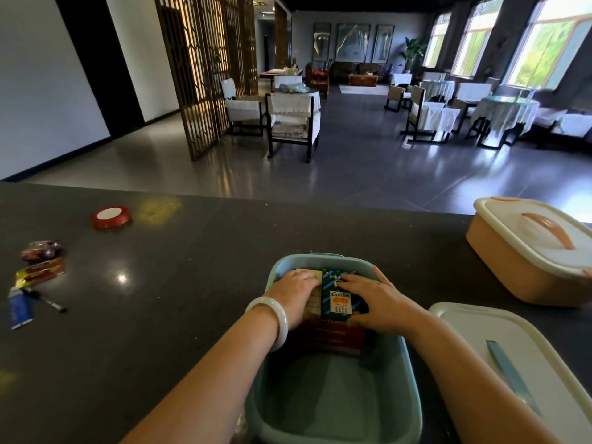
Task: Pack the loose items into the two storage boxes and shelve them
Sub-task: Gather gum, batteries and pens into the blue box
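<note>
An open teal storage box (413, 408) stands on the dark counter in front of me. Both hands are inside its far end. My left hand (296, 294) lies on a beige packet (312, 307). My right hand (374, 299) holds a green "Golden" box (338, 299) with its fingers curled round the edge. Under them lies a dark red box (333, 338). An orange storage box (528, 251) with its white lid on stands at the right. The teal box's white lid (512, 354) lies near right.
Loose items lie at the left of the counter (176, 283): a red tape roll (111, 216), a toy car (40, 250), a red-yellow packet (40, 272), a black marker (45, 300) and a blue tube (19, 307). Beyond the counter is a room with chairs and tables.
</note>
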The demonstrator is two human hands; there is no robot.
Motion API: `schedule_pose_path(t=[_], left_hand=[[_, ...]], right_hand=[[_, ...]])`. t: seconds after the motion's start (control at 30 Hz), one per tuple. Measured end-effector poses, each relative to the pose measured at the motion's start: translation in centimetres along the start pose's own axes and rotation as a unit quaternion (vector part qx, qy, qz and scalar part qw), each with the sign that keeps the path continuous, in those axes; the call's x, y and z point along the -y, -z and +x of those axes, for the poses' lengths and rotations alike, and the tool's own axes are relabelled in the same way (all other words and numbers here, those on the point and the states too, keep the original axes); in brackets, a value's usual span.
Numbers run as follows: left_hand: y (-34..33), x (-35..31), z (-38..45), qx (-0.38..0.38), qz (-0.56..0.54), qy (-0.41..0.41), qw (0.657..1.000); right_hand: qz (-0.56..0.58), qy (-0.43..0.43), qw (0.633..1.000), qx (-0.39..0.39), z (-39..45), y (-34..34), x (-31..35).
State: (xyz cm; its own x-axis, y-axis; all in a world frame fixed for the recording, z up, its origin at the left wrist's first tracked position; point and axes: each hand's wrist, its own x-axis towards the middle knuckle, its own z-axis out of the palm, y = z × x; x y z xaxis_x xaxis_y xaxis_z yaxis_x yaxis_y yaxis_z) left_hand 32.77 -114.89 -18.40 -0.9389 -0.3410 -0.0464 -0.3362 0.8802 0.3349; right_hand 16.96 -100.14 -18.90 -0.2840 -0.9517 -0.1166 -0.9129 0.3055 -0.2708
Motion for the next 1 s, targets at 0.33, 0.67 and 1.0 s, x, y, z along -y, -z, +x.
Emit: schedule_pose_path(t=[0.33,0.67,1.0], left_hand=[[1.8,2.8,-2.4,-0.129,0.041,0.033,0.990],[5.9,12.9,-13.7,-0.092,0.106,0.289,0.947],[7.4,26.5,-23.1,-0.054,0.102,0.419,0.901]], right_hand=[[0.009,0.071,0.994,-0.089,4.5,2.6,5.2],[-0.035,0.191,0.981,-0.004,15.3,0.0,18.4],[-0.029,0.255,0.964,0.074,23.1,-4.7,31.8]])
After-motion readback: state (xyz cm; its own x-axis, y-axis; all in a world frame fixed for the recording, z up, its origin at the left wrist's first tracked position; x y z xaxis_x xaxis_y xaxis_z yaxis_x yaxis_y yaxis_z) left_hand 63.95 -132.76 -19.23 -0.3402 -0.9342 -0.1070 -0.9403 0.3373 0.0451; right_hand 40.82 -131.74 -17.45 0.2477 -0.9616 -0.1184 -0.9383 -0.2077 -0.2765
